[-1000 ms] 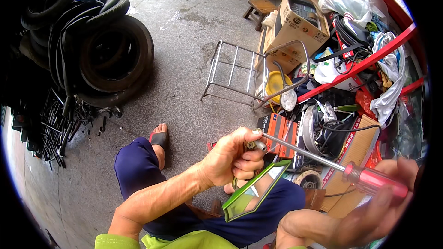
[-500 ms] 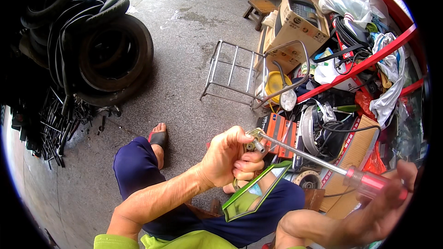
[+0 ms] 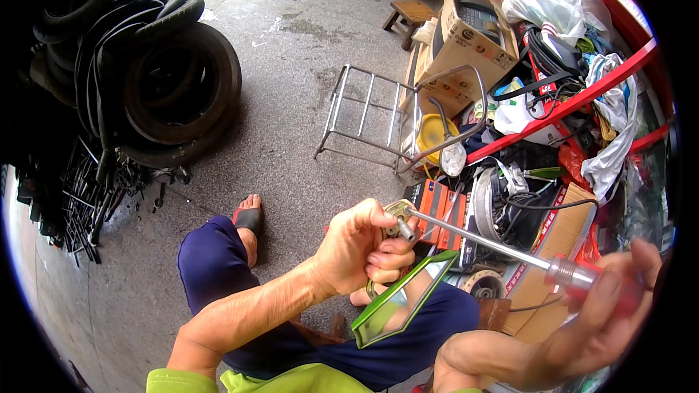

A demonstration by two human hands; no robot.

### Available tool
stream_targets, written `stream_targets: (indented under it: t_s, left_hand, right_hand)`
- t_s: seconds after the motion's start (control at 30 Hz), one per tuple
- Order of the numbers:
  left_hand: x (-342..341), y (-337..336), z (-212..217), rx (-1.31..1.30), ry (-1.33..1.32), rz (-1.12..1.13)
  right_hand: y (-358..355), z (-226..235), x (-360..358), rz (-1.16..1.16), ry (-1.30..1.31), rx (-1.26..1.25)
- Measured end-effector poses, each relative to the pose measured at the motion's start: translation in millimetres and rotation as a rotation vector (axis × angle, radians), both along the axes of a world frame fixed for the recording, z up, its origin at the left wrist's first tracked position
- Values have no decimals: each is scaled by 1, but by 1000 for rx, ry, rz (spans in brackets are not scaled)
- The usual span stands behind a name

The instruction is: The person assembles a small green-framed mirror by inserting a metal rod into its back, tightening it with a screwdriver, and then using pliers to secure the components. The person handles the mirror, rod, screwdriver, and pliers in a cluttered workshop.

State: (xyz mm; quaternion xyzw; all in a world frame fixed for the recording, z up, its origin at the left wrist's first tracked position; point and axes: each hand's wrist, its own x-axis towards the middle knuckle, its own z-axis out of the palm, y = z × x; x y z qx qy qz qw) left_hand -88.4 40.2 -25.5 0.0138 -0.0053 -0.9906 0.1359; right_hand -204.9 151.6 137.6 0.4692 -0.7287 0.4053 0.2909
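My left hand (image 3: 353, 251) is closed around a brass-coloured metal bracket (image 3: 398, 209) with a short silver stud sticking out beside the thumb. Just below those fingers, above my lap, hangs a green-framed rear-view mirror (image 3: 408, 302); its join to the bracket is hidden by the hand. A long screwdriver (image 3: 484, 241) reaches across from the right, its tip at the bracket. My right hand (image 3: 601, 320) has its fingers around the clear red handle, which is partly blurred and covered by them.
Old tyres (image 3: 182, 87) are stacked at the left, above a heap of dark metal parts (image 3: 91, 200). A silver wire rack (image 3: 368, 105) stands ahead. To the right are a cardboard box (image 3: 473, 44), a red metal frame (image 3: 568, 105), orange-and-black boxes (image 3: 440, 211) and tangled cables.
My right hand's fingers have shifted round the screwdriver handle, and the handle sits slightly lower. The mirror's glass catches a different reflection. My left hand keeps its hold.
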Motion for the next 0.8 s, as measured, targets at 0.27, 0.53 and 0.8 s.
stream_targets:
  t_s: [0.27, 0.53, 0.8]
  left_hand:
    - [-3, 1, 7, -90, -160, 3]
    - [-2, 0, 8, -90, -132, -9]
    - [-3, 1, 2, -75, -123, -47]
  right_hand:
    - [9, 1, -5, -38, 26, 40]
    - [7, 4, -8, 216, 11, 111]
    - [9, 2, -9, 123, -5, 75]
